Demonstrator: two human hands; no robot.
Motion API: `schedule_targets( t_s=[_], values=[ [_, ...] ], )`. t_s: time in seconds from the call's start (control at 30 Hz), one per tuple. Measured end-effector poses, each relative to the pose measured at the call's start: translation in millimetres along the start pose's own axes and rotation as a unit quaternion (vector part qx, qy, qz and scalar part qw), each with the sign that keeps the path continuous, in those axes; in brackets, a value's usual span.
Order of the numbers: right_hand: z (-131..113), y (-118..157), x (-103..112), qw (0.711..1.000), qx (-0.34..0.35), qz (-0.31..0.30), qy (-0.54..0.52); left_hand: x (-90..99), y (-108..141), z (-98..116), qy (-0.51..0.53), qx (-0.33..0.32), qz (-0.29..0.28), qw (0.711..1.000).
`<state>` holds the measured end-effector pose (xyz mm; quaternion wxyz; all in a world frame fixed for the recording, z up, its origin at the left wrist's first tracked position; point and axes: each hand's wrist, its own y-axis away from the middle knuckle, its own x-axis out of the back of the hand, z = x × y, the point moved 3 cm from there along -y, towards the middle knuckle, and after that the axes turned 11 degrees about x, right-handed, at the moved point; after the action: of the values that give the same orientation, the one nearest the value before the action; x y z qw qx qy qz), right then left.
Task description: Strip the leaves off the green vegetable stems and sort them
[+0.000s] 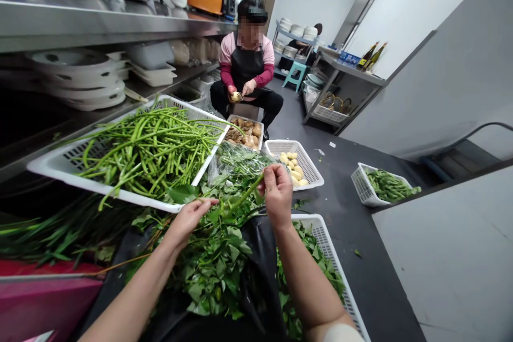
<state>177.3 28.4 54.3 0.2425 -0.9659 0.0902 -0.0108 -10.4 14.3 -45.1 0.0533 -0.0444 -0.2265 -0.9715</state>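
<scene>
My right hand (pixel 276 189) is closed in a pinch on the upper end of a green leafy stem (pixel 245 196), which slants down to the left. My left hand (pixel 195 217) is closed too, thumb and fingers pressed together by the stem's lower part. A broad green leaf (pixel 182 194) shows at its fingers and appears pinched there. Under both hands lies a heap of leafy greens (pixel 218 272) on black plastic (pixel 260 262). To the left, a white basket (pixel 136 196) holds many bare green stems (pixel 152 144).
A person (pixel 250 59) sits opposite, peeling a potato above a crate of brown potatoes (pixel 252 131). Peeled potatoes lie in a white basket (pixel 315 171). Another basket (pixel 324 230) of leaves stands by my right arm. A steel shelf (pixel 120 26) runs along the left.
</scene>
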Motion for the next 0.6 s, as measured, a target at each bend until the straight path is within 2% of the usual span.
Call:
schedule_targets(
  t_s=[0.07,0.13,0.2,0.27,0.33,0.4,0.5,0.6],
  values=[
    [-2,-9,-1,0.999,-0.003,-0.048,-0.008,14.3,3,5,-0.094,-0.040,0.025,0.994],
    [-1,-14,-8,0.994,-0.023,-0.101,-0.032,17.8,12,22,-0.139,-0.099,0.038,0.985],
    [-1,-15,-17,0.986,-0.047,-0.147,-0.059,6.0,23,44,-0.163,-0.164,-0.018,0.973],
    [1,-13,-26,0.978,-0.070,-0.179,-0.082,-14.1,31,62,-0.188,-0.205,-0.106,0.955],
    [4,-10,-31,0.972,-0.093,-0.187,-0.106,-32.1,34,70,-0.213,-0.215,-0.154,0.940],
    [9,-6,-33,0.968,-0.114,-0.187,-0.120,-42.9,32,71,-0.221,-0.223,-0.147,0.938],
    [17,-1,-31,0.970,-0.115,-0.195,-0.087,-48.2,28,62,-0.203,-0.246,-0.120,0.940],
    [21,-7,-22,0.984,-0.108,-0.120,-0.075,-47.4,30,48,-0.235,-0.270,-0.117,0.926]
  ],
)
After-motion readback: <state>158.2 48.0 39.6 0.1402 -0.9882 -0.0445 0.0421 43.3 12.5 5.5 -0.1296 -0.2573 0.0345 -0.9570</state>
